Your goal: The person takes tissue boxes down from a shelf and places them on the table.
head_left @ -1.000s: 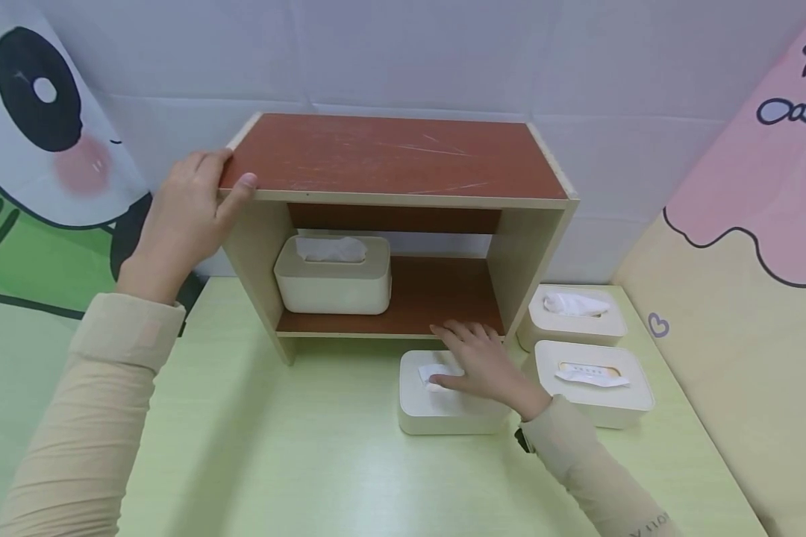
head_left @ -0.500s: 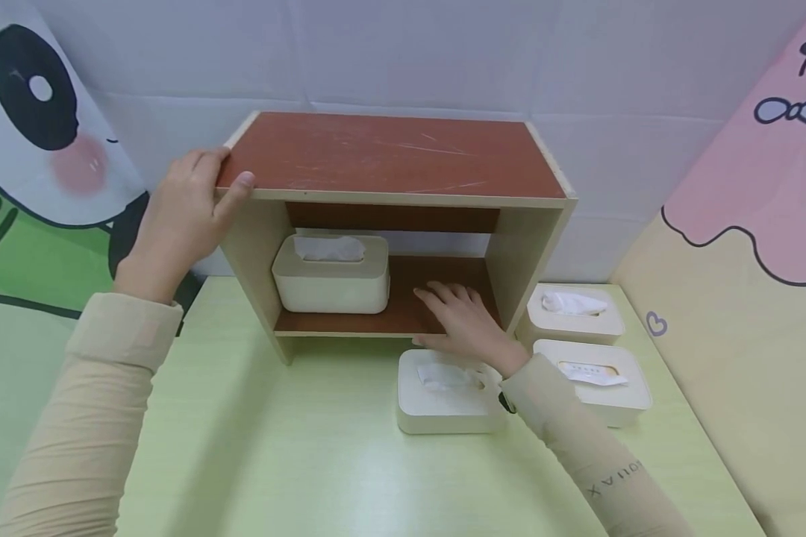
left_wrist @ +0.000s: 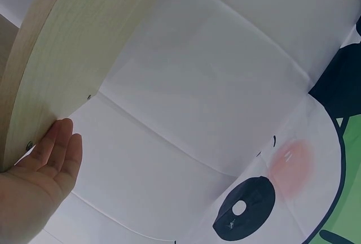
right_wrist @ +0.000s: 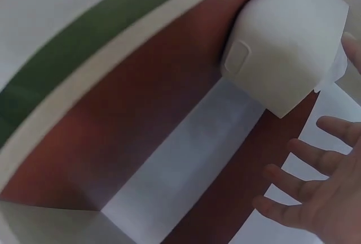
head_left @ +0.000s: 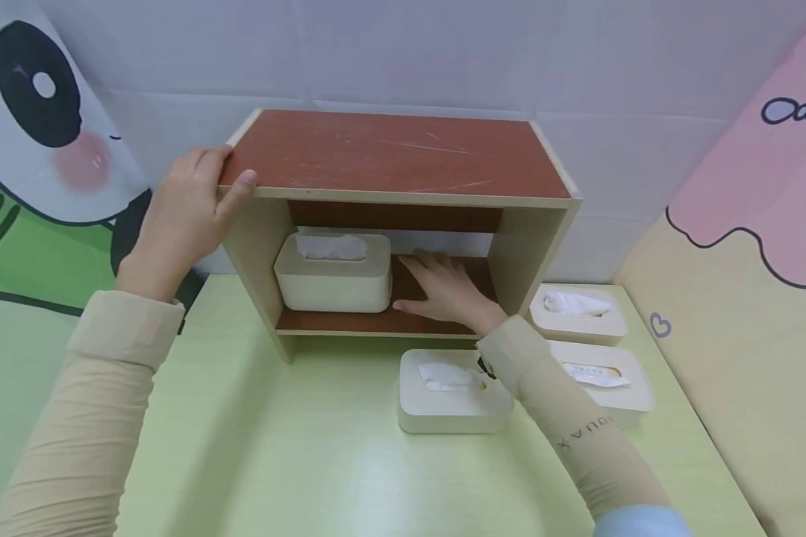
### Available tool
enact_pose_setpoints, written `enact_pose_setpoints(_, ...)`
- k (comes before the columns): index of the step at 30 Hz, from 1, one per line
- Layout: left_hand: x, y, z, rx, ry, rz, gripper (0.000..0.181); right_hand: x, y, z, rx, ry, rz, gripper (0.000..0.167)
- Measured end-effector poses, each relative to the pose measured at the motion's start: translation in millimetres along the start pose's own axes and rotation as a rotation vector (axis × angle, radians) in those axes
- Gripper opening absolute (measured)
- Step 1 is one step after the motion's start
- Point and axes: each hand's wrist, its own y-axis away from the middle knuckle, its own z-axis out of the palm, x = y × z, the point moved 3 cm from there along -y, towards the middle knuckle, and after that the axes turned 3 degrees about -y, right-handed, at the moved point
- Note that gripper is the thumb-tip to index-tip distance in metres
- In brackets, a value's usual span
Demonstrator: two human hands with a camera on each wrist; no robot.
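Note:
A wooden shelf [head_left: 403,153] with a reddish-brown top stands on the table. My left hand [head_left: 183,216] grips its top left corner, thumb at the front edge; in the left wrist view, the fingers [left_wrist: 56,151] lie against the side panel. My right hand [head_left: 448,291] reaches into the shelf's compartment with fingers spread and nothing held. Beside it, at the compartment's left, sits a cream tissue box [head_left: 332,276], also seen as a pale box [right_wrist: 287,35] in the right wrist view. Another tissue box [head_left: 450,403] stands before the shelf, under my right forearm.
To the right of the shelf stand a tissue box [head_left: 574,309] at the back and another tissue box [head_left: 621,391] nearer, partly behind the right sleeve. Pale green table [head_left: 295,462] extends in front. Cartoon-printed cloth [head_left: 403,52] hangs behind and at the sides.
My right hand has moved from above the front tissue box, up and inward, into the shelf's compartment. The left hand stays on the shelf's corner, and the boxes stay put.

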Motion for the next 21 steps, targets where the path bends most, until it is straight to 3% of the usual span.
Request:
enact_pose_setpoints(8,-0.9,-1.6,0.4,0.026,-0.001,0.023,0.066,-3.8,-29.0,-6.7,-0.024,-0.037,0.030,0.080)
enact_pose_setpoints(21,-5.9,-5.3,2.9,0.041,0.002,0.040,0.065,-6.6,-66.3,1.1,-0.119,-0.101,0.078,0.087)
